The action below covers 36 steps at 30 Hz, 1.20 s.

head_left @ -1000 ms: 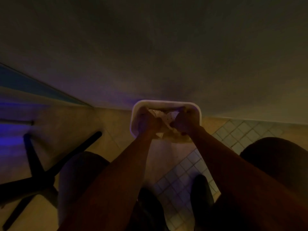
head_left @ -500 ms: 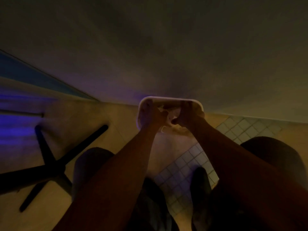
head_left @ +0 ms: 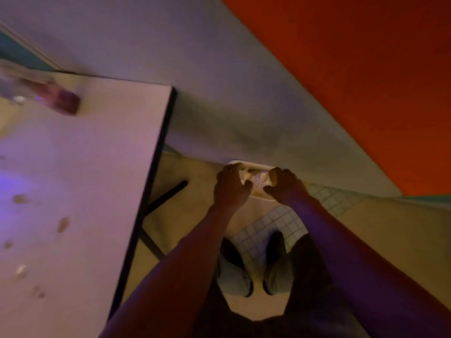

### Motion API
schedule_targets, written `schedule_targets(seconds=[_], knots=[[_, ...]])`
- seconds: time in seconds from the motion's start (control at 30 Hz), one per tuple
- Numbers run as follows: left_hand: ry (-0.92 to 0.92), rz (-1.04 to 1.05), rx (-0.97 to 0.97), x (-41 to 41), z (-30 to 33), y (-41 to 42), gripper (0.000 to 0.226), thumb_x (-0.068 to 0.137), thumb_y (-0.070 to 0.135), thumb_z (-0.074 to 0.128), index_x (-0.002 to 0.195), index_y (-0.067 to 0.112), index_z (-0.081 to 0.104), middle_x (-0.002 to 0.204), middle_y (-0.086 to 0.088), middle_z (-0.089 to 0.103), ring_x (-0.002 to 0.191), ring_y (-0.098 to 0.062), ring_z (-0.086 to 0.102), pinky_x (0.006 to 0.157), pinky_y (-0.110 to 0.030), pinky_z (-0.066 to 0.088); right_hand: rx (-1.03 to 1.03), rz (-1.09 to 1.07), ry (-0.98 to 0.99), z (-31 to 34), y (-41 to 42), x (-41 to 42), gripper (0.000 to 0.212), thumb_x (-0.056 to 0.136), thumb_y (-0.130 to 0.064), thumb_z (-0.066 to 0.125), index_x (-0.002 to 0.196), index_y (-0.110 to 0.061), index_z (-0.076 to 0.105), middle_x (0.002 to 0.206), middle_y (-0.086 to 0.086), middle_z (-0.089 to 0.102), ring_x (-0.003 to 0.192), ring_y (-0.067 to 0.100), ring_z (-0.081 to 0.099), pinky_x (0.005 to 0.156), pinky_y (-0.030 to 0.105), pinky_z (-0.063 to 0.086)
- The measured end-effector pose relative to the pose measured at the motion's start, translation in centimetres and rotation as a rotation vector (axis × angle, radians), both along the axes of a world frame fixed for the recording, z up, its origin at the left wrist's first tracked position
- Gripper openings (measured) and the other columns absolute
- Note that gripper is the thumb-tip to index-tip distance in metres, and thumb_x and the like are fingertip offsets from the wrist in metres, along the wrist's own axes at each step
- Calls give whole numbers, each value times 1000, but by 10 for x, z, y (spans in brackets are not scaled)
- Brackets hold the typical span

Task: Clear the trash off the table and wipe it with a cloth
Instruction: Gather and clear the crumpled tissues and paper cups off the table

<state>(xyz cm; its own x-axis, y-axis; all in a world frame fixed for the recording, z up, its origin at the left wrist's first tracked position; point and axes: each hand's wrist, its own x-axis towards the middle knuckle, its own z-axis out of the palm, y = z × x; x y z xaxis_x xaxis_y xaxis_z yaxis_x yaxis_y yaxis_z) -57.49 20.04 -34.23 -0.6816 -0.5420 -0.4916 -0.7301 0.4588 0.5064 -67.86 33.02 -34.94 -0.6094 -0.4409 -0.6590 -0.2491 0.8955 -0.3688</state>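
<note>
1. Head view looks steeply down: nearest, at 6 o'clock, the person's dark shorts fill the bottom edge, with two dark shoes on a patch of small white floor tiles just beyond.
2. Both bare forearms reach away from the body toward 12 o'clock, meeting over a white bin that stands on the floor against the wall.
3. Left hand sits at the bin's 9 o'clock side, fingers curled round crumpled pale trash inside the rim.
4. Right hand sits at the bin's 3 o'clock side, fingers likewise curled and pinching the same wad of trash; the two hands are close together, the paper between them.
5. Trash lies within the bin's opening, partly hidden by both hands; what it is made up of I cannot tell in the dim light.
6. At 9 o'clock a white table with a dark edge fills the left side, blurred; several small crumbs or scraps lie scattered on it.
7. Farther, at 10 o'clock, a blurred bottle-like object rests on the table's far end.
8. Black table legs cross the tan floor between table and bin.
9. Farthest, a grey wall rises behind the bin, with an orange-red panel at 1 o'clock.
</note>
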Motion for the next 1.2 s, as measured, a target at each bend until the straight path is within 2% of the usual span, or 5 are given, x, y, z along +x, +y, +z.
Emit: schedule_targets(seconds=[0.27, 0.5, 0.77, 0.9, 1.2], knots=[[109, 19, -10, 35, 156, 7, 60, 85, 27, 64, 142, 26, 46, 144, -5, 47, 128, -32, 47, 97, -39, 44, -194, -30, 44, 166, 8, 23, 49, 85, -35, 69, 131, -27, 54, 122, 7, 52, 108, 31, 59, 77, 30, 40], [225, 112, -97, 67, 257, 6, 62, 88, 24, 69, 146, 20, 46, 146, -8, 47, 130, -32, 46, 104, -37, 38, -283, 38, 63, 269, 3, 31, 52, 85, -40, 71, 133, -33, 51, 129, 2, 53, 114, 26, 58, 88, 36, 48], [267, 348, -139, 119, 317, 14, 59, 91, 33, 67, 145, 29, 44, 142, -4, 47, 122, -27, 54, 99, -44, 50, -375, 226, 55, 324, -17, 55, 51, 86, -37, 71, 133, -28, 53, 130, 1, 54, 110, 24, 60, 84, 30, 43], [269, 477, -202, 157, 337, 14, 55, 93, 31, 65, 145, 31, 45, 145, -3, 45, 128, -26, 46, 100, -37, 43, -438, 352, 52, 346, -38, 75, 51, 87, -38, 69, 134, -26, 53, 131, 3, 53, 114, 24, 58, 90, 34, 47], [233, 776, -292, 246, 357, 1, 53, 94, 30, 63, 145, 30, 45, 148, -5, 44, 134, -28, 43, 105, -41, 41, -491, 594, 9, 363, -96, 133, 46, 87, -36, 69, 130, -28, 56, 129, 5, 56, 113, 22, 58, 94, 34, 48]])
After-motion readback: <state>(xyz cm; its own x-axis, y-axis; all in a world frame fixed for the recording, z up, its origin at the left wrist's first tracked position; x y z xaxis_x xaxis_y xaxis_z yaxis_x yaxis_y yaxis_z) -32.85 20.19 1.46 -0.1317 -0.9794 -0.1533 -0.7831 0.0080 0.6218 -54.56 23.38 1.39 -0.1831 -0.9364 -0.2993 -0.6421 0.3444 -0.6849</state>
